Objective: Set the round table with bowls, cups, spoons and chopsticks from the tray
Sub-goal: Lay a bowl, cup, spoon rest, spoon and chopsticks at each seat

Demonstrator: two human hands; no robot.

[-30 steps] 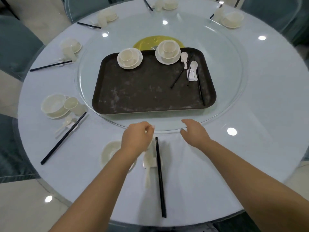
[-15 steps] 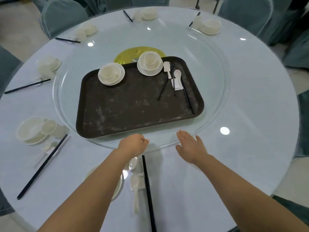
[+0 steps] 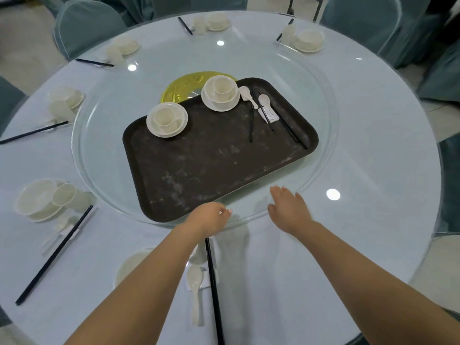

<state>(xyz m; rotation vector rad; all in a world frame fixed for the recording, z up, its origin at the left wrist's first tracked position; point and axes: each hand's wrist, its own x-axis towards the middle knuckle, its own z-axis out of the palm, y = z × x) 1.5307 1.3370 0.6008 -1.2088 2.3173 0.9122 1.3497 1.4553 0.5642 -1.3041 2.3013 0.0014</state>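
A dark brown tray lies askew on the glass turntable. On it stand two cream bowl-and-cup stacks, with two white spoons and black chopsticks at its far right end. My left hand is at the turntable's near rim, fingers curled on the glass edge. To its right, my right hand lies flat on the same rim, fingers straight. Just below my hands is a place setting with a spoon, chopsticks and a bowl half hidden by my left arm.
Several finished place settings ring the round table, among them one at the left and one at the far right. A gold disc shows under the glass. Teal-covered chairs surround the table.
The turntable has turned, swinging the tray's right end away from me and its left end nearer. Both hands stayed on the near rim, and my view shifted slightly.
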